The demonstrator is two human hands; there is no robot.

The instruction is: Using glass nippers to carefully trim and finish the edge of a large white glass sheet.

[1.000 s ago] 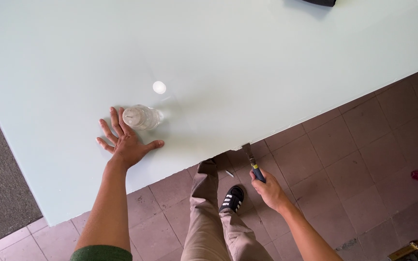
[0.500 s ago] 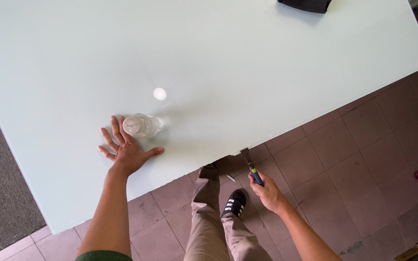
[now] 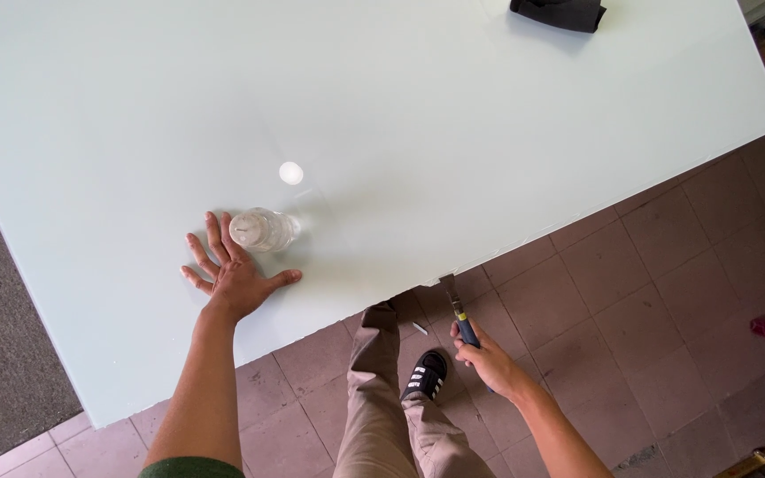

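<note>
My left hand (image 3: pixel 234 276) lies flat with fingers spread on a large pale frosted glass sheet (image 3: pixel 400 97). Its fingertips sit just beside a clear plastic bottle (image 3: pixel 261 229) standing upright on the glass. A small white cap (image 3: pixel 290 173) lies a little beyond the bottle. My right hand (image 3: pixel 489 358) is below the sheet's near edge, gripping a slim tool with a blue and yellow handle (image 3: pixel 462 324). The tool's metal tip touches the glass edge from underneath.
A black folded cloth (image 3: pixel 560 12) lies at the far side of the sheet. Brown floor tiles (image 3: pixel 666 283) show below and to the right. My legs and a black striped sandal (image 3: pixel 424 375) are beneath the edge. A grey mat (image 3: pixel 2 354) lies left.
The view has drifted, so bottle, cap and hands sit lower in frame. My left hand stays flat by the bottle. My right hand keeps the tool at the glass edge.
</note>
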